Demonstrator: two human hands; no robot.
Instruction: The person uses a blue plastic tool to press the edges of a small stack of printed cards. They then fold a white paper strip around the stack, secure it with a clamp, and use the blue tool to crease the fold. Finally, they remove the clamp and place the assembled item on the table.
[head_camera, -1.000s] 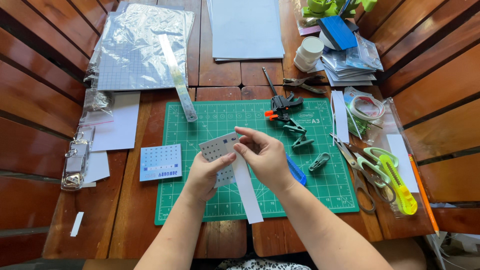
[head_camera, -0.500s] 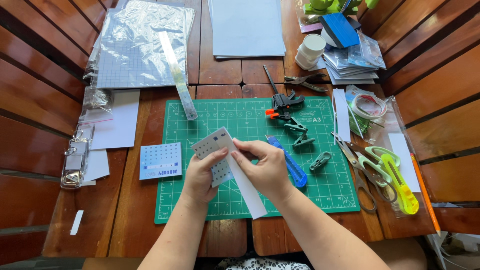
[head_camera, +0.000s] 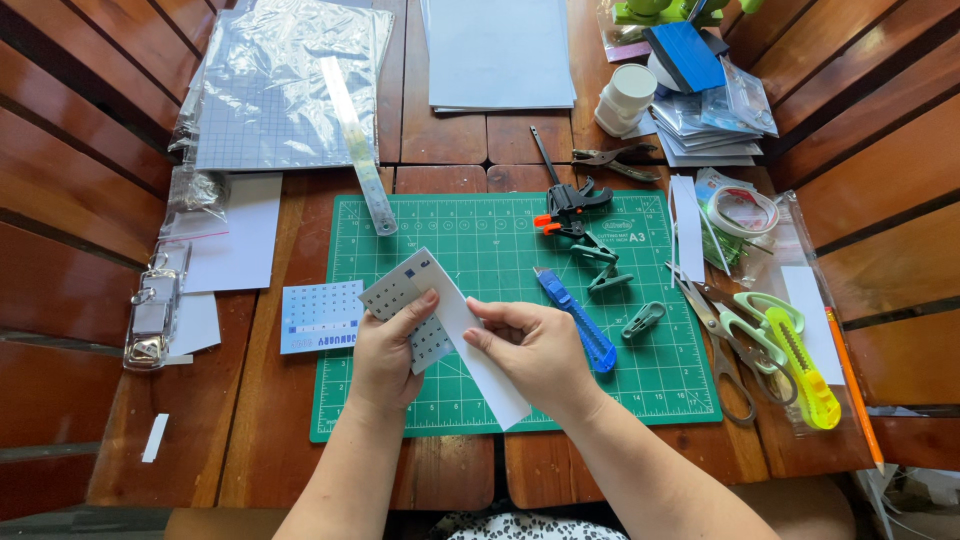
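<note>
My left hand (head_camera: 390, 350) grips a small grey printed card (head_camera: 395, 292) with rows of tiny squares, held above the green cutting mat (head_camera: 480, 240). My right hand (head_camera: 535, 345) pinches a long white paper strip (head_camera: 495, 385) that lies under the card and slants down to the right. Both hands are close together over the mat's front half. A blue utility knife (head_camera: 575, 318) lies just right of my right hand.
On the mat lie a clear ruler (head_camera: 357, 145), an orange-and-black clamp (head_camera: 565, 200) and grey clips (head_camera: 642, 320). Scissors (head_camera: 725, 330) and a yellow-green cutter (head_camera: 795, 365) lie at the right. A small calendar card (head_camera: 320, 317) lies left; plastic sheets and white paper lie behind.
Both hands have drawn slightly toward me with the card and strip. My right hand shifted from the card's top edge down onto the strip; the blue knife now shows fully.
</note>
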